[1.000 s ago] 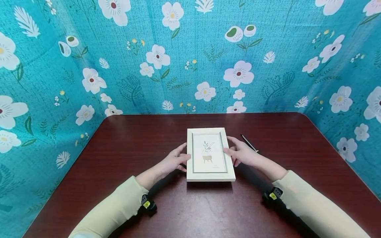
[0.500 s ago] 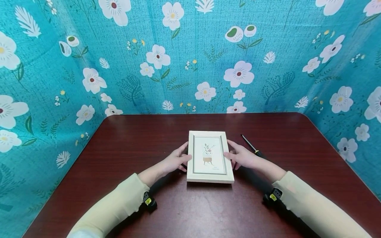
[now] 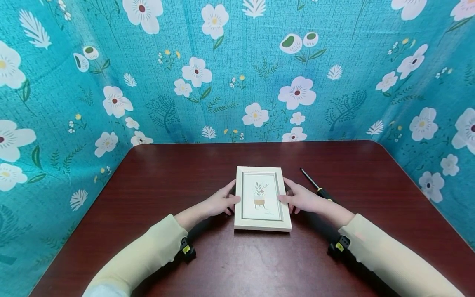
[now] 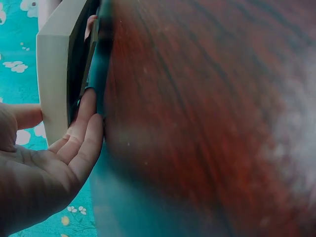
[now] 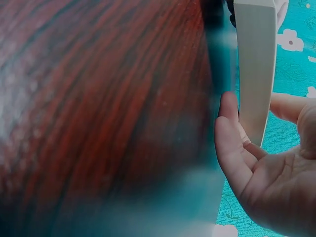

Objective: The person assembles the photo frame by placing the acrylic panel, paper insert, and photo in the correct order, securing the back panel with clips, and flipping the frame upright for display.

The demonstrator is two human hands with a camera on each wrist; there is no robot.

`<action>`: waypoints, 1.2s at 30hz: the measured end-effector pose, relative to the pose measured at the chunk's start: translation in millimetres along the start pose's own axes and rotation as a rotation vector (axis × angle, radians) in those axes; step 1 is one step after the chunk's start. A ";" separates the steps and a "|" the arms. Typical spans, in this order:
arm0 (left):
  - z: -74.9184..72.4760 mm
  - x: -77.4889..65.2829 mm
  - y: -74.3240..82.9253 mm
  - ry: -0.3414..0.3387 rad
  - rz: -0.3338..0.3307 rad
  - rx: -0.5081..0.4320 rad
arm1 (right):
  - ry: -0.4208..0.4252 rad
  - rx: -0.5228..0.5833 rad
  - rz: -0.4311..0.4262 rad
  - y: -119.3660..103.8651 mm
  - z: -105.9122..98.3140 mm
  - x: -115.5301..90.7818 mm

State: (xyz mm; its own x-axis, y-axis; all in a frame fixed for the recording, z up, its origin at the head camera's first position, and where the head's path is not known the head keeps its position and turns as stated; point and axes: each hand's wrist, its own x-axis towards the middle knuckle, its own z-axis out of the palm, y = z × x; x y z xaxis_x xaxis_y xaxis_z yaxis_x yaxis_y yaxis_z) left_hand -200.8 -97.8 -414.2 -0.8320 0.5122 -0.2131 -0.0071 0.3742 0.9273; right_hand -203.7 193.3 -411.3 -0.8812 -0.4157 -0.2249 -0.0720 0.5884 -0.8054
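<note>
A cream picture frame (image 3: 262,225) with a potted-plant print lies face up between both hands in the head view. My left hand (image 3: 219,201) grips its left side, thumb on the front edge and fingers curled under the back. On the opposite side my right hand (image 3: 302,199) holds it the same way. In the left wrist view the frame's pale side (image 4: 53,74) shows, with a thin flap standing off its dark back and fingers beneath. The right wrist view shows the other side (image 5: 256,64) between thumb and fingers, close over the table.
A screwdriver (image 3: 311,178) with a black and yellow handle lies behind the right hand, partly hidden by that forearm. The dark red-brown table (image 3: 167,177) reaches back to a teal flowered curtain (image 3: 230,82).
Both hands have brought the picture frame slightly lower in the head view, toward the person, and its tilt has changed a little. More of the screwdriver's handle now shows.
</note>
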 end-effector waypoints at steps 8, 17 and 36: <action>0.8 5.9 -1.8 -0.030 0.018 0.150 | 0.011 -0.028 0.012 2.2 0.9 1.9; -0.2 9.4 -0.8 -0.050 0.021 0.261 | 0.013 -0.069 0.016 0.7 1.2 1.4; 0.4 12.3 4.5 -0.098 -0.009 0.362 | -0.002 -0.190 0.029 -0.8 3.7 2.3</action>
State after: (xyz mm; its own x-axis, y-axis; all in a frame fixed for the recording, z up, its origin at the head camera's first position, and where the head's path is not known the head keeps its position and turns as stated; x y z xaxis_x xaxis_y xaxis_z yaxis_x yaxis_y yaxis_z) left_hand -210.8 -89.5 -412.8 -0.7755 0.5730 -0.2651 0.1971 0.6186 0.7606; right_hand -203.9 189.3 -413.2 -0.8832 -0.3978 -0.2483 -0.1332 0.7204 -0.6807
